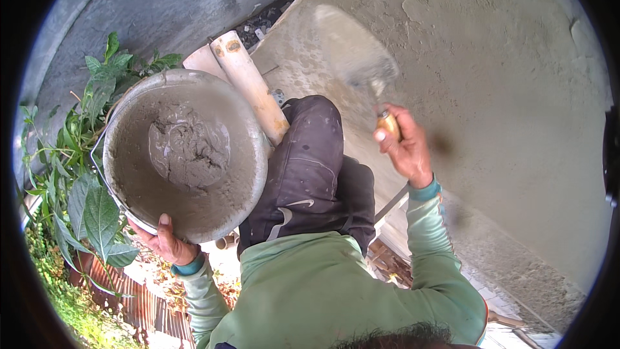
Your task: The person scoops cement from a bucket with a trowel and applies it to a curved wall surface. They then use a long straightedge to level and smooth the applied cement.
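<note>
Held at the rim in the left hand point(165, 240), with thumb over the edge: bucket point(261, 184) of wet mortar point(187, 148), beside the pale pipe point(250, 84). Clasped by the wooden handle in the right hand point(409, 147): trowel point(355, 48), motion-blurred before the smeared grey surface point(491, 90); contact impossible to tell. Advisable: steady the bucket, load modestly, press evenly at a shallow blade angle.
</note>
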Tool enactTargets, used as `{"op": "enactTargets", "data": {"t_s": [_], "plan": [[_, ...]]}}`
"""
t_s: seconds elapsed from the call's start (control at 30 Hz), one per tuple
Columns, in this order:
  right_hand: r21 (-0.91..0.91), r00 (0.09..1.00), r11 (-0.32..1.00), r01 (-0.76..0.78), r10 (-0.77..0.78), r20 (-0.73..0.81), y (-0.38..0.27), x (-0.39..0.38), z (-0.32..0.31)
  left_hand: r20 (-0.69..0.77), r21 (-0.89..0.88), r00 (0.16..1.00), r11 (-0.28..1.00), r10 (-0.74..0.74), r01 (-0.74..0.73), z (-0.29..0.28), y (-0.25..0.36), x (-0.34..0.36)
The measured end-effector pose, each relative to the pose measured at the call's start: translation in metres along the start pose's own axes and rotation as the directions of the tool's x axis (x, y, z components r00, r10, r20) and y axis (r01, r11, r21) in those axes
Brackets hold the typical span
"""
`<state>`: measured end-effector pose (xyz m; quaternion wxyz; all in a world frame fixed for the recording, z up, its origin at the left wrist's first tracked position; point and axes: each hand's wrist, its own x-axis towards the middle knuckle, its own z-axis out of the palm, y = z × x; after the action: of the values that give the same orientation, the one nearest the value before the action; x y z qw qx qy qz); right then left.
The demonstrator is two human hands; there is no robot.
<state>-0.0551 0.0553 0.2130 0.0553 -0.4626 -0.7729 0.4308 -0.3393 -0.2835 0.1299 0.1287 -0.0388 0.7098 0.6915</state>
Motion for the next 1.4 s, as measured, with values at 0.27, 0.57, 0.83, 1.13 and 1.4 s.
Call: {"op": "enactTargets", "data": {"t_s": [0.27, 0.57, 0.83, 1.13, 1.4], "plan": [[0.107, 0.807, 0.949, 0.298, -0.31, 0.502, -0.102, -0.053, 0.107, 0.175, -0.155, 0.98, 0.986, 0.094, -0.067, 0.011, -0.004, 0.017], [0.108, 0.826, 0.845, 0.524, -0.535, 0.177, -0.1, -0.07, 0.148, 0.207, -0.183, 0.965, 0.976, 0.158, -0.12, 0.003, 0.004, 0.013], [0.128, 0.905, 0.902, 0.413, -0.391, -0.166, -0.057, -0.102, 0.118, 0.254, -0.229, 0.962, 0.973, 0.095, -0.035, 0.011, 0.006, 0.009], [-0.326, 0.884, 0.92, -0.219, 0.045, -0.465, 0.167, -0.178, 0.128, 0.347, -0.066, 0.931, 0.993, 0.113, -0.096, -0.009, 0.001, 0.032], [-0.317, 0.93, 0.885, -0.342, 0.27, -0.25, 0.171, -0.199, 0.125, 0.261, 0.427, 0.572, 0.438, 0.778, -0.791, 0.005, 0.05, 0.014]]}}
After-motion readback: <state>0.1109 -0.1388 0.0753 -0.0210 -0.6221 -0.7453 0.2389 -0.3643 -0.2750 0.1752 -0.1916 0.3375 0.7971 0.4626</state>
